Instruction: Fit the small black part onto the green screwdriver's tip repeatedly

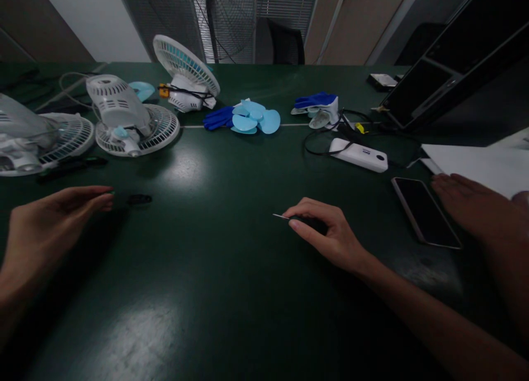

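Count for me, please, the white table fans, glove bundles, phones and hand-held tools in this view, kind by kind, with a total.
White table fans: 3
Glove bundles: 2
Phone: 1
Thin-tipped tool, in the right hand: 1
Total: 7

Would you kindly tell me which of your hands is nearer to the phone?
The right hand is nearer, holding a thin-tipped tool to the left of the phone. The left hand is much farther away, near the view's left edge.
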A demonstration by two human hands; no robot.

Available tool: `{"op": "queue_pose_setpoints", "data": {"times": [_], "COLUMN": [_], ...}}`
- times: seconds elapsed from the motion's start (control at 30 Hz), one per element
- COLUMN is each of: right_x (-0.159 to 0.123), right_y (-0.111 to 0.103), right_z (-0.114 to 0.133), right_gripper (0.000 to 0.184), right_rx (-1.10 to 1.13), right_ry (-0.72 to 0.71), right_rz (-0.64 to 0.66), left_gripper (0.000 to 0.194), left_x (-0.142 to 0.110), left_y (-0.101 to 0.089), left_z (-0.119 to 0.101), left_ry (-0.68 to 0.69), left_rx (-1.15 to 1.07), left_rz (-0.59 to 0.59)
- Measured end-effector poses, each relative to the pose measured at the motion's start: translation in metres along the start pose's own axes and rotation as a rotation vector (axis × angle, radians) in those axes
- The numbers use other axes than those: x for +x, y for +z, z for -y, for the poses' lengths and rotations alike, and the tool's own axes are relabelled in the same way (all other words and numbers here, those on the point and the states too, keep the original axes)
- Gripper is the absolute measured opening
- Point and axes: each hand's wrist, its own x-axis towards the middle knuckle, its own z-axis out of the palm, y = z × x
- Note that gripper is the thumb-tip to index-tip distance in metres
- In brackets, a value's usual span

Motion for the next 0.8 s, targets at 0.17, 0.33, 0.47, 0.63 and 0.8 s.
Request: {"op": "queue_pose_setpoints", "data": {"times": [0.17, 0.33, 0.47, 0.63, 0.8], "right_x": [0.0, 0.0, 0.0, 0.0, 0.0], "right_y": [0.0, 0.001, 0.001, 0.001, 0.0], "right_z": [0.0, 0.0, 0.0, 0.001, 0.001], "right_gripper": [0.018, 0.018, 0.018, 0.017, 0.017], "right_rx": [-0.008, -0.011, -0.009, 0.0, -0.014], "right_ry": [0.017, 0.017, 0.01, 0.015, 0.018], "right_rz": [0.002, -0.005, -0.002, 0.004, 0.009], "left_gripper": [0.053, 0.057, 0.057, 0.055, 0.06], "left_x": [-0.005, 0.0, 0.005, 0.003, 0.0], "left_y": [0.009, 0.018, 0.02, 0.018, 0.016], "left_z": [-0.013, -0.016, -0.01, -0.013, -0.026], "left_ry": [0.069, 0.038, 0.049, 0.025, -0.042], "left_rx": [-0.03, 0.042, 0.044, -0.012, -0.133], "left_rz": [0.016, 0.098, 0.091, 0.102, 0.126]}}
